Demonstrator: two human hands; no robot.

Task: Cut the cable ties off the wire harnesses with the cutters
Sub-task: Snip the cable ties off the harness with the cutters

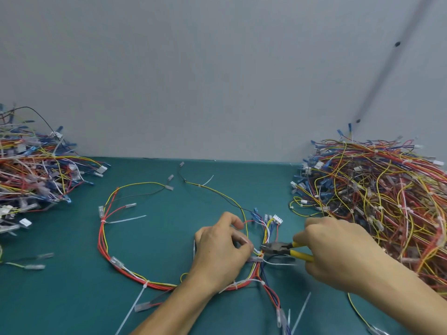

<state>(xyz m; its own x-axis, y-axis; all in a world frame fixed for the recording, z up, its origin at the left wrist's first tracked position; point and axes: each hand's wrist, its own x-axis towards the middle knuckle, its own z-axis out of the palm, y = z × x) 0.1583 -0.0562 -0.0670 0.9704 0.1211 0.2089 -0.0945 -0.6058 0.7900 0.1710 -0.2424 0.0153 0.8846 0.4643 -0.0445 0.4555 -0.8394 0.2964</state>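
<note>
The left hand (222, 247) is pinching the wire harness (104, 247) lying on the tabletop (157, 238), beside a cable tie (257, 250). At its 3 o'clock, the right hand (338, 250) is gripping the cutters (275, 247), nosing toward 9 o'clock onto that tie. The next squeeze is likely calling for keeping clear of the wires.

No legible text, label, brand, number or sign appears in the head view. The cutters (285, 249) and the white connector (278, 219) at 12 o'clock from them carry no readable marking.
</note>
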